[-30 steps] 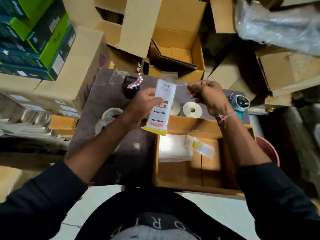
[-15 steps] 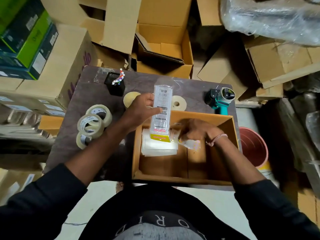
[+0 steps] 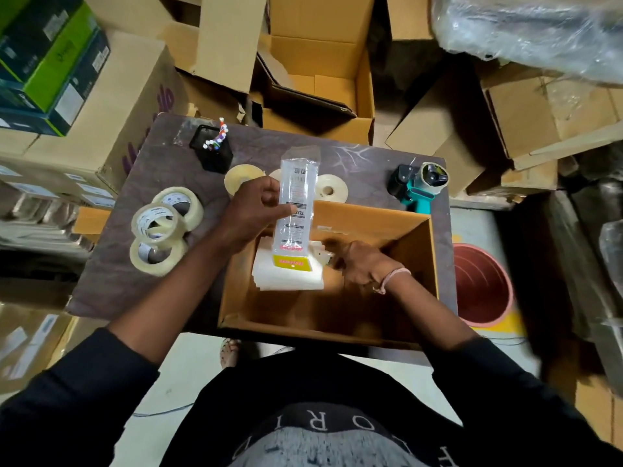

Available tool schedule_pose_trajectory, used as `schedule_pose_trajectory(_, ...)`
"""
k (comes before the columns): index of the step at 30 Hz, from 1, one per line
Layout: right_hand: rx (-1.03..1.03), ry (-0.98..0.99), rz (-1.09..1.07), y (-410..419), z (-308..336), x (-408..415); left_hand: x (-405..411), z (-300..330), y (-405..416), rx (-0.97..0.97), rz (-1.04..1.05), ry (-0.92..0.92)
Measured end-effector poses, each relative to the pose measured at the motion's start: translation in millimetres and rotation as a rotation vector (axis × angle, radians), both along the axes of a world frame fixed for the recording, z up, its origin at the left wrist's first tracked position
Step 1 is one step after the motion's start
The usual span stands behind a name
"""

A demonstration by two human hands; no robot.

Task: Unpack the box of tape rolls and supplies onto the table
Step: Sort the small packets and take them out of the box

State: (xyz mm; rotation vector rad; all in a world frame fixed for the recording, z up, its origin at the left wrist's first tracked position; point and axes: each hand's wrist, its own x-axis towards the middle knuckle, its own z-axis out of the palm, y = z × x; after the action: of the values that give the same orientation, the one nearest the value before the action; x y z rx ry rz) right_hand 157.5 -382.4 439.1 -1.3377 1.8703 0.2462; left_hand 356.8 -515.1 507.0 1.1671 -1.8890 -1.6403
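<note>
An open cardboard box (image 3: 418, 230) sits on the dark table (image 3: 161, 170). My left hand (image 3: 251, 210) holds a long clear plastic packet (image 3: 296, 197) with a yellow end upright over the box. Down inside the box, my right hand (image 3: 360, 264) is closed around a small clear packet that it mostly hides. A stack of white sheets (image 3: 286, 279) lies on the box floor. Three clear tape rolls (image 3: 158, 227) rest on the table to the left. Cream tape rolls (image 3: 332, 188) lie behind the box.
A black holder of coloured pins (image 3: 212, 150) stands at the table's far left. A teal tape dispenser (image 3: 421, 183) lies at the far right. Open cardboard cartons (image 3: 317, 79) crowd the floor behind, and a reddish bucket (image 3: 482, 284) stands right of the table.
My right hand let go of the long packet's top and dropped into the box, closing on a small packet. My left hand kept the long packet and moved little.
</note>
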Motion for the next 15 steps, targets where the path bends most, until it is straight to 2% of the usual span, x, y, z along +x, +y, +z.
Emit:
schedule_pose_trajectory(2,-0.100,-0.193,-0.153,8.8,24.6,-12.0,-1.7,0.0,2.5,0.008,-0.001,0.004)
schedule_pose_trajectory(7,-0.319,-0.465,-0.243,32.9,89.6,-37.3,-2.8,2.8,-0.1,0.055,-0.036,0.044)
schedule_pose_trajectory(12,-0.675,-0.982,-0.779,39.4,114.4,-21.0,-1.1,7.8,-6.8,0.133,-0.084,0.108)
schedule_pose_trajectory(15,-0.797,-0.890,-0.936,32.9,104.8,-2.8,-7.2,12.3,-0.8,0.238,-0.124,0.168)
